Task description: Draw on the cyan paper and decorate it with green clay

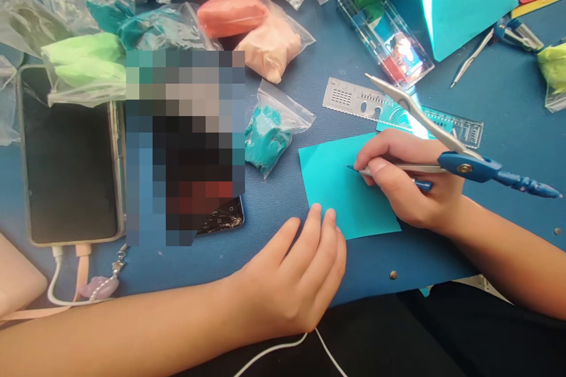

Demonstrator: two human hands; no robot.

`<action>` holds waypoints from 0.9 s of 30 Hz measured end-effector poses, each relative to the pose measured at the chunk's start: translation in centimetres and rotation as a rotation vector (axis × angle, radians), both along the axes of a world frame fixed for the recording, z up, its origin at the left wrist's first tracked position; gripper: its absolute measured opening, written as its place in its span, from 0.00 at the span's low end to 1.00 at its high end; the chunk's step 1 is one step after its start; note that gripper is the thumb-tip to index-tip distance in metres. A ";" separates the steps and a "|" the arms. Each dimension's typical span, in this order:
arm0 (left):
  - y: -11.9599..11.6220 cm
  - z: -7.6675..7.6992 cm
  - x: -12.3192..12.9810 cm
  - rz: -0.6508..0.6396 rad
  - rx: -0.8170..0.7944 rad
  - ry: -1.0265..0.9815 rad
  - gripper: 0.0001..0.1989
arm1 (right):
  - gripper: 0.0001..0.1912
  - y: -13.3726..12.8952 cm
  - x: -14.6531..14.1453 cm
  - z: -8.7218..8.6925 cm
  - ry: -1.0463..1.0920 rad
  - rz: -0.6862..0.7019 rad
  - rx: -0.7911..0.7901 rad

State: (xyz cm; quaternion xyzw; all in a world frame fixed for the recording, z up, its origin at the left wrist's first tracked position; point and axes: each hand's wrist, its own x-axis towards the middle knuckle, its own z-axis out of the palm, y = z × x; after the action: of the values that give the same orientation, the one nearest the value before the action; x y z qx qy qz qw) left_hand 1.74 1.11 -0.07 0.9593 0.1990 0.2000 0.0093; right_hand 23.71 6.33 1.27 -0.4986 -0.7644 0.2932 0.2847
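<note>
A turquoise square of paper point(325, 174) lies on the blue table in front of me. My right hand point(409, 182) is closed around one leg of a drawing compass point(469, 166), pinching it close to its blue pencil tip. That tip is at the paper, though whether it touches cannot be told. The compass's other metal leg sticks up and away, spread wide. Resting at the paper's lower left edge, my left hand point(300, 274) has its fingers stretched out and holds nothing. A clear stencil ruler point(354, 97) lies just beyond the paper.
A small bag of teal clay point(267, 138) sits left of the paper. Further left are a phone point(68, 159) with cables and a partly blurred-out cracked phone point(223, 218). Bagged clay point(269, 47), a clear plastic case point(384, 32) and a second compass point(515, 34) lie behind.
</note>
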 end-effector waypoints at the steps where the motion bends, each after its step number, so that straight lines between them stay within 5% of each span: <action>1: 0.0 0.0 0.0 -0.002 0.003 0.000 0.16 | 0.09 -0.1 -0.1 0.1 0.004 0.004 -0.010; 10: -0.4 0.2 -0.3 0.018 -0.032 -0.041 0.17 | 0.03 -2.1 -0.3 1.0 0.067 -0.192 -0.200; 15: -0.9 0.5 -0.8 0.002 -0.032 -0.080 0.10 | 0.02 -2.4 -0.2 1.4 0.103 -0.186 -0.239; 27: -1.1 0.9 -1.3 -0.063 -0.136 -0.109 0.03 | 0.14 -1.4 -0.2 0.8 0.396 -0.211 -0.328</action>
State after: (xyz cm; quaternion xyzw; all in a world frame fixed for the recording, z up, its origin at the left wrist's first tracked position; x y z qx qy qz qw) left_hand 0.46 -0.02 0.82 0.9500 0.1808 0.2373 0.0917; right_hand 23.50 4.91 2.05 -0.5481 -0.5801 0.4732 0.3730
